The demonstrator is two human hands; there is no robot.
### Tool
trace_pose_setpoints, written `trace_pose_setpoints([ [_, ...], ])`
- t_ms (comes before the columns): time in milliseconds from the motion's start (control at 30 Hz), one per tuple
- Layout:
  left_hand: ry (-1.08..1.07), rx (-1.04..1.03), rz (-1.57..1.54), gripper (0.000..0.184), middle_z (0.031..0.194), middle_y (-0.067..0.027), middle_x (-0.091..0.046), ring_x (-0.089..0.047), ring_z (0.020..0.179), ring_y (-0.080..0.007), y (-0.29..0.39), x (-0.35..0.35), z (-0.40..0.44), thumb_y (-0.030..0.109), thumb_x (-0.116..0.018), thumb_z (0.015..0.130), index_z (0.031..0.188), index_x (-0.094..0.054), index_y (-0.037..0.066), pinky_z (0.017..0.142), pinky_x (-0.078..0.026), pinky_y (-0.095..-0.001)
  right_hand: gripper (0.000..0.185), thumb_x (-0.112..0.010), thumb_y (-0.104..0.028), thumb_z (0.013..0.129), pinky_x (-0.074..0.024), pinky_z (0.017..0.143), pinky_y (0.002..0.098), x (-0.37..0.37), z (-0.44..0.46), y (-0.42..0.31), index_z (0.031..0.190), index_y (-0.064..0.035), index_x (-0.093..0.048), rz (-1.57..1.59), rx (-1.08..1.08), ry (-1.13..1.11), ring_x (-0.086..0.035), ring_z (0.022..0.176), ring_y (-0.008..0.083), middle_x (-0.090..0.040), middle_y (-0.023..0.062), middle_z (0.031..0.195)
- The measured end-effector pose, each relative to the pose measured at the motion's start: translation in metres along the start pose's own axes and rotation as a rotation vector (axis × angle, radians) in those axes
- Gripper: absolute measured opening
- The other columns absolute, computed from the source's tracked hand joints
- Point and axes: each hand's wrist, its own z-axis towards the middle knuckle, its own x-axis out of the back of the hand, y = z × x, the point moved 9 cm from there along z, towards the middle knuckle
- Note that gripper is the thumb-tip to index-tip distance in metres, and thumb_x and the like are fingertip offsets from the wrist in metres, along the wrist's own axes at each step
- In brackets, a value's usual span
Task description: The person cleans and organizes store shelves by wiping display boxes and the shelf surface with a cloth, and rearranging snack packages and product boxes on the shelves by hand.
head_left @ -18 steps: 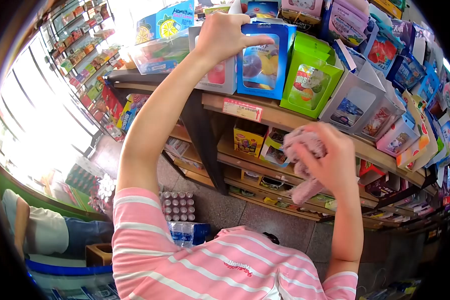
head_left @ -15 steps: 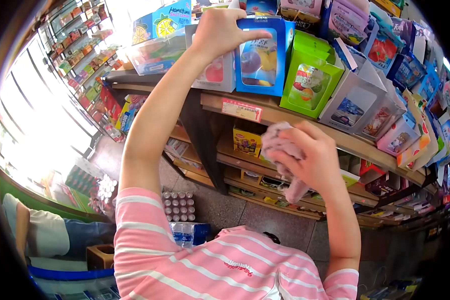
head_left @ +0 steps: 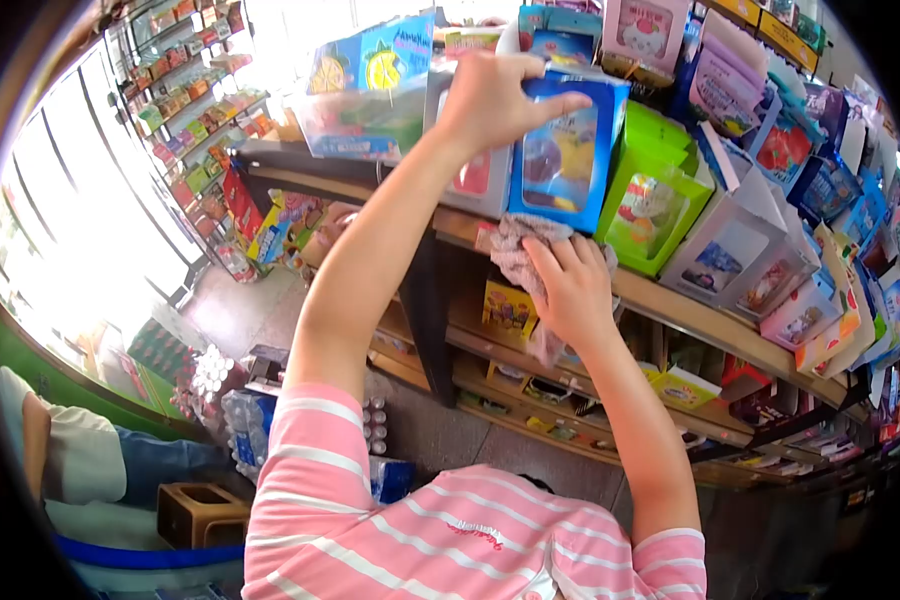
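Left hand [head_left: 497, 102] raised, thumb spread over one blue box [head_left: 558, 165]; whether its grip closes cannot be told. Back of the right hand [head_left: 577, 288] outward, its grip bunches one pinkish cloth [head_left: 518, 250] at the shelf's [head_left: 695, 308] front edge, below that box and one green box [head_left: 660, 190] alongside.

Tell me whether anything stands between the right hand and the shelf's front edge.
The cloth does: it is bunched under the right hand, over the shelf's front edge just below the blue box. Nothing else visible does.
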Motion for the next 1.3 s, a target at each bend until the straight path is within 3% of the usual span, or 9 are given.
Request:
trace_pose_setpoints([
  [167, 0.153, -0.091, -0.041, 0.05, 0.046, -0.0065, -0.043, -0.04, 0.04, -0.0154, 0.016, 0.018, -0.019, 0.04, -0.08, 0.062, 0.052, -0.049, 0.002, 0.042, -0.036, -0.0277, 0.045, -0.067, -0.006, 0.059, -0.041, 0.074, 0.0397, 0.001, 0.001, 0.002, 0.102, -0.0055, -0.057, 0.03, -0.032, 0.017, -0.05, 0.084, 0.0312, -0.055, 0.0105, 0.091],
  [433, 0.24, -0.196, -0.094, 0.049, 0.045, -0.0061, -0.044, -0.037, 0.039, -0.0154, 0.027, 0.033, -0.03, 0.029, -0.083, 0.06, 0.049, -0.042, 0.004, 0.039, -0.032, -0.0257, 0.052, -0.071, -0.005, 0.053, -0.0409, 0.075, 0.0399, -0.003, 0.002, 0.004, 0.102, -0.0055, -0.056, 0.034, -0.067, -0.021, -0.05, 0.084, 0.0308, -0.055, 0.0101, 0.092],
  [700, 0.22, -0.178, -0.146, 0.044, 0.046, -0.0061, -0.047, -0.039, 0.039, -0.0131, 0.012, 0.024, -0.014, 0.033, -0.082, 0.061, 0.053, -0.051, 0.002, 0.04, -0.035, -0.0253, 0.05, -0.07, -0.004, 0.055, -0.0418, 0.076, 0.0403, 0.003, 0.008, 0.004, 0.103, -0.0046, -0.055, 0.109, -0.116, -0.061, -0.051, 0.086, 0.0327, -0.056, 0.0125, 0.093],
  [933, 0.153, -0.045, -0.169, 0.038, 0.047, 0.002, -0.053, -0.042, 0.041, -0.0022, -0.004, 0.014, -0.001, 0.038, -0.081, 0.061, 0.068, -0.068, 0.002, 0.04, -0.034, -0.0204, 0.024, -0.061, -0.011, 0.072, -0.0429, 0.073, 0.0424, -0.008, 0.02, 0.012, 0.09, 0.0025, -0.051, -0.016, -0.304, -0.017, -0.052, 0.081, 0.0363, -0.055, 0.0195, 0.086],
  [967, 0.123, -0.027, -0.129, 0.037, 0.048, 0.001, -0.055, -0.046, 0.04, -0.0026, -0.005, 0.014, 0.0, 0.037, -0.08, 0.064, 0.074, -0.07, 0.003, 0.039, -0.036, -0.02, 0.024, -0.061, -0.011, 0.072, -0.0429, 0.073, 0.0424, -0.012, 0.022, 0.012, 0.09, 0.0025, -0.051, -0.011, -0.319, -0.024, -0.052, 0.081, 0.0363, -0.055, 0.0195, 0.086],
  [1033, 0.066, 0.012, -0.279, 0.033, 0.061, -0.0122, -0.061, -0.059, 0.052, -0.0179, 0.002, 0.023, 0.006, 0.03, -0.077, 0.067, 0.077, -0.067, 0.001, 0.052, -0.045, -0.0297, 0.022, -0.06, -0.011, 0.074, -0.0432, 0.074, 0.043, -0.017, 0.024, 0.019, 0.09, 0.0021, -0.052, -0.083, -0.384, -0.038, -0.052, 0.08, 0.0377, -0.055, 0.0213, 0.084],
  [1100, 0.064, 0.0, -0.212, 0.027, 0.06, -0.0118, -0.061, -0.057, 0.051, -0.0165, 0.004, 0.026, 0.009, 0.025, -0.077, 0.068, 0.075, -0.067, 0.001, 0.051, -0.043, -0.0284, 0.019, -0.058, -0.015, 0.077, -0.0453, 0.07, 0.0443, -0.014, 0.032, 0.021, 0.085, 0.0017, -0.055, -0.097, -0.363, 0.007, -0.055, 0.075, 0.0381, -0.057, 0.0223, 0.08],
  [1167, 0.047, 0.052, -0.286, 0.027, 0.06, -0.0125, -0.061, -0.057, 0.052, -0.0157, 0.001, 0.025, 0.012, 0.026, -0.076, 0.069, 0.074, -0.067, 0.001, 0.052, -0.044, -0.0291, 0.021, -0.056, -0.019, 0.079, -0.0467, 0.064, 0.0459, -0.034, 0.035, 0.037, 0.079, 0.0016, -0.057, -0.035, -0.502, -0.259, -0.057, 0.069, 0.0381, -0.059, 0.0221, 0.075],
  [1300, 0.055, 0.051, -0.327, 0.024, 0.067, -0.013, -0.065, -0.061, 0.057, -0.0156, 0.0, 0.025, 0.016, 0.024, -0.074, 0.071, 0.081, -0.069, 0.002, 0.056, -0.046, -0.0287, 0.026, -0.053, -0.026, 0.082, -0.0478, 0.063, 0.0463, -0.038, 0.046, 0.047, 0.08, -0.0015, -0.06, -0.036, -0.444, -0.12, -0.059, 0.067, 0.0381, -0.061, 0.0212, 0.073],
])
